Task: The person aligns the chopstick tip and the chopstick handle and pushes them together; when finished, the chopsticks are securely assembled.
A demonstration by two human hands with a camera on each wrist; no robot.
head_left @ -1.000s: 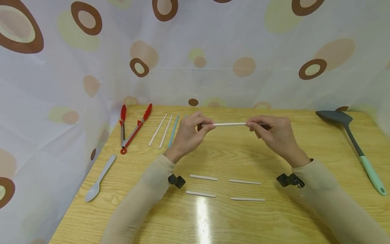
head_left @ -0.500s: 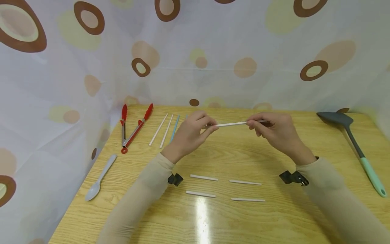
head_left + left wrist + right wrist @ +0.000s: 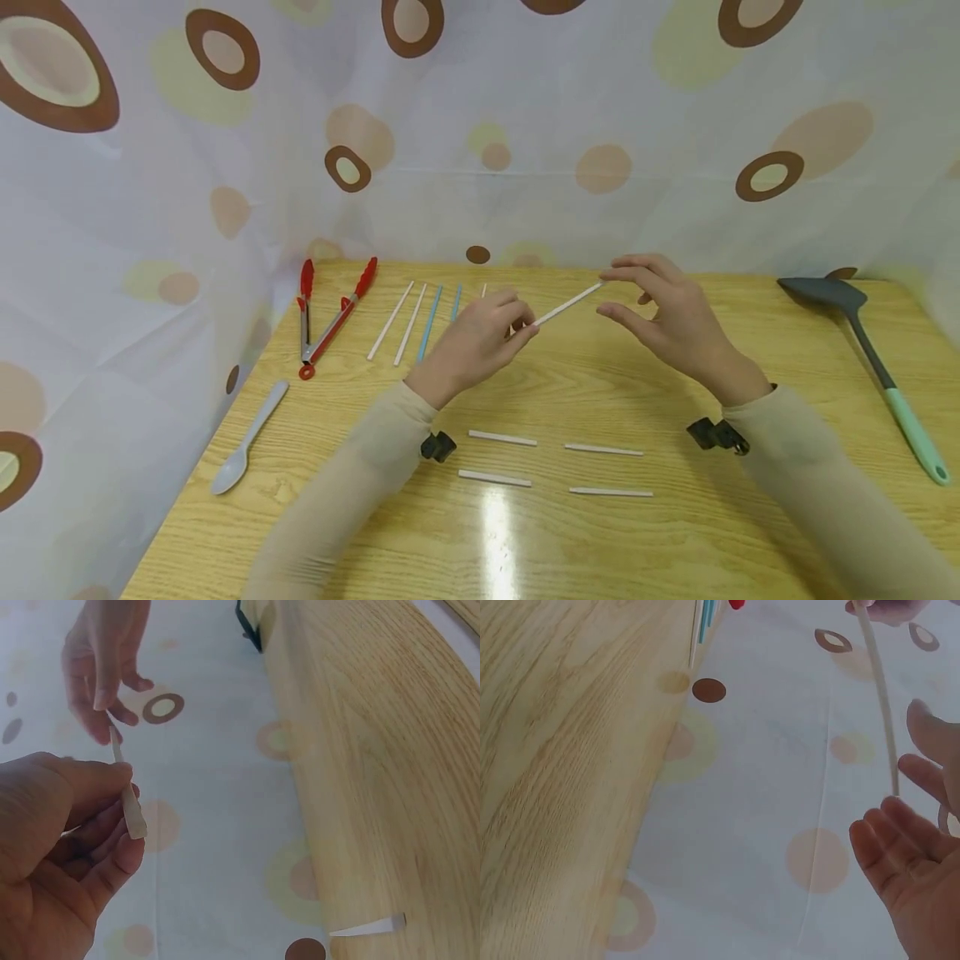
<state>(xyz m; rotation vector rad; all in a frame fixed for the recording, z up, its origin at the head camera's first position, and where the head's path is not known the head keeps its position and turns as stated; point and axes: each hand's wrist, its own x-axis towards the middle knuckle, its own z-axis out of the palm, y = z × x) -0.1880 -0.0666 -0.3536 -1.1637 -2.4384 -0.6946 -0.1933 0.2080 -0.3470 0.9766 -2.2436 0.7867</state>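
My left hand [image 3: 480, 342] pinches a white chopstick [image 3: 570, 304] near one end, above the table. The chopstick slants up to the right. At its far end, my right hand [image 3: 675, 321] has fingers and thumb spread apart, with the fingertips right at the tip. In the left wrist view the thick square end of the chopstick [image 3: 133, 817] pokes out between thumb and fingers. The right wrist view has the chopstick [image 3: 883, 697] running down to the fingertips of the right hand [image 3: 911, 870]. Below the hands lie several short white stick pieces [image 3: 502, 437], in two rows.
At the back left, white chopsticks [image 3: 390, 321] and blue chopsticks [image 3: 430, 323] lie side by side, partly behind the left hand. Left of them are red-tipped tongs [image 3: 330, 329] and a grey spoon [image 3: 243, 442]. A dark spatula [image 3: 862, 329] with a green handle lies far right.
The right hand has loosened its pinch and spread its fingers, moving slightly up. The chopstick has gone from nearly level to tilted, right end higher. The left hand keeps its hold.
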